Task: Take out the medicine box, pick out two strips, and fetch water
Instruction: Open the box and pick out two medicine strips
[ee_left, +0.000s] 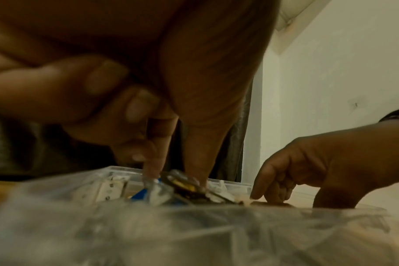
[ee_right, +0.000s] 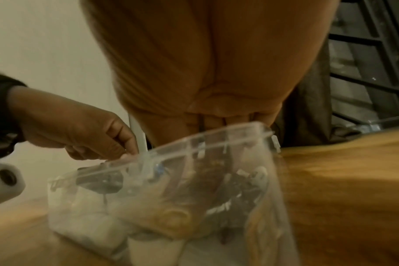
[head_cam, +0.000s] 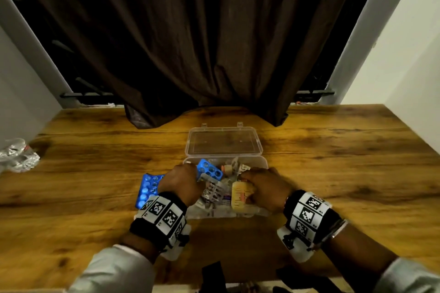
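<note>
With box (head_cam: 252,147) already out and open on table (head_cam: 357,162), strips half picked: one blue strip (head_cam: 147,188) lies left, just beside box; second blue strip (head_cam: 209,170) raised in box, seemingly pinched by left hand (head_cam: 183,184). Right hand (head_cam: 266,188) curled among contents; grip unclear. Water not yet fetched. Clear plastic, lid flat back, packed full.

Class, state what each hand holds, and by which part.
Both the left hand and the right hand reach into the medicine box; fingertips hidden, so cannot tell.
</note>
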